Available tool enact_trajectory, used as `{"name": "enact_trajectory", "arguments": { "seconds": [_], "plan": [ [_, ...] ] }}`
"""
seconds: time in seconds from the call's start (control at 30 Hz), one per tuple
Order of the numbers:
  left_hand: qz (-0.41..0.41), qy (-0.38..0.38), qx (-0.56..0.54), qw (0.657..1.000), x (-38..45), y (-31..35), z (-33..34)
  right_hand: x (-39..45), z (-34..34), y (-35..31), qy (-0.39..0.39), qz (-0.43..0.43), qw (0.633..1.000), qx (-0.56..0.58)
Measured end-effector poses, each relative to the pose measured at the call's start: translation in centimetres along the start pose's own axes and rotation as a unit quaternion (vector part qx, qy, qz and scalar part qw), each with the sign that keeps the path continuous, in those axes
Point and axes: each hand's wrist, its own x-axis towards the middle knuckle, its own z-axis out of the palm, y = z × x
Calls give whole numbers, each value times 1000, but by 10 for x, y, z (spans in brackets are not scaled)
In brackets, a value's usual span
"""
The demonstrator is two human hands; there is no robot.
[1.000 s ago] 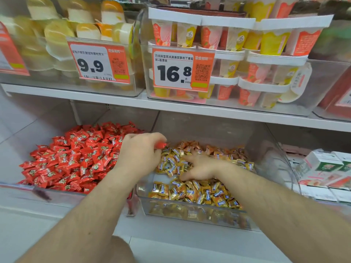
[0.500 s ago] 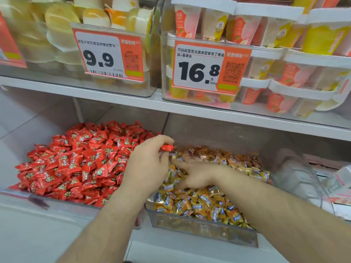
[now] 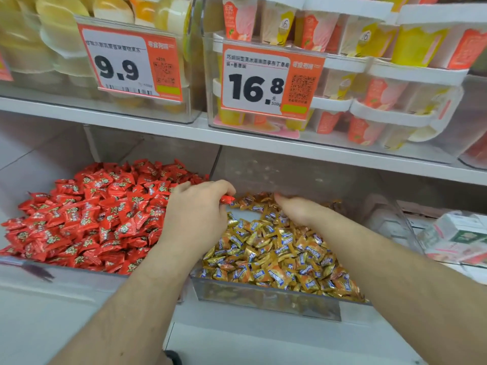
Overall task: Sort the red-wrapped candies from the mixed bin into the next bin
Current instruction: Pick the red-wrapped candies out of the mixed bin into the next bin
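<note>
On the lower shelf (image 3: 263,346), seen from the head camera, we have two clear bins side by side. Toward the shelf's left edge sits the next bin (image 3: 79,277), piled with red-wrapped candies (image 3: 87,219). Just beside it, toward the middle of the shelf, stands the mixed bin (image 3: 266,301), filled with gold-wrapped candies (image 3: 276,251) that carry blue labels.

Our left hand (image 3: 195,214) hovers over the wall where the two bins meet, its fingers (image 3: 224,188) curled and pinching a single red candy (image 3: 227,199) by one end of its wrapper; that candy hangs at the back left corner of the mixed bin, right at the border with the red pile. Our right hand (image 3: 297,209) reaches into the back of the mixed bin, palm down on the gold heap, with its fingers bent among the wrappers; we cannot tell whether it has hold of anything.

Above, on the upper shelf (image 3: 158,127), clear boxes hold pale jelly cups (image 3: 52,35) toward the left and stacked pudding cups (image 3: 369,83) toward the right. A price tag reading 9.9 (image 3: 118,67) hangs on the left box, and another reading 16.8 (image 3: 258,85) on the right one. Small cartons (image 3: 458,235) lie by the lower shelf's right edge, blurred
</note>
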Motion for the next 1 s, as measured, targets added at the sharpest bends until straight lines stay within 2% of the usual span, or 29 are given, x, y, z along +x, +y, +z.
{"name": "enact_trajectory", "arguments": {
  "seconds": [0.17, 0.23, 0.3, 0.4, 0.43, 0.5, 0.57, 0.63, 0.7, 0.87, 0.93, 1.0],
  "plan": [
    [7, -3, 12, 1000, 2, 8, -2, 3, 1, -11, -69, -46, 980, 183],
    [14, -12, 12, 1000, 2, 8, -1, 0, -13, -2, -68, -56, 974, 210],
    [21, -29, 3, 999, 1, 9, 0, -8, -30, 11, -22, -64, 984, 167],
    [39, -72, -5, 997, -3, 20, 3, -29, -50, 27, 5, -47, 999, 21],
    [42, -87, -8, 995, -5, 24, 5, -32, -52, 32, -14, -43, 998, -34],
    [40, -120, -12, 992, -7, 30, 11, -37, -47, 30, -100, -53, 988, -101],
    [32, -166, -6, 986, -10, 33, 19, -36, -33, 21, -192, -67, 968, -145],
    [21, -208, 8, 978, -12, 31, 27, -31, -18, 11, -238, -65, 956, -156],
    [2, -246, 33, 969, -14, 27, 33, -25, -12, 5, -213, -74, 964, -139],
    [-33, -320, 73, 944, -16, 18, 44, -23, -40, 13, -50, -125, 988, -81],
    [-22, -363, 62, 929, -16, 22, 51, -32, -51, 23, -54, -170, 976, -127],
    [7, -427, 78, 901, -14, 31, 57, -42, -52, 34, -96, -221, 947, -213]
  ]
}}
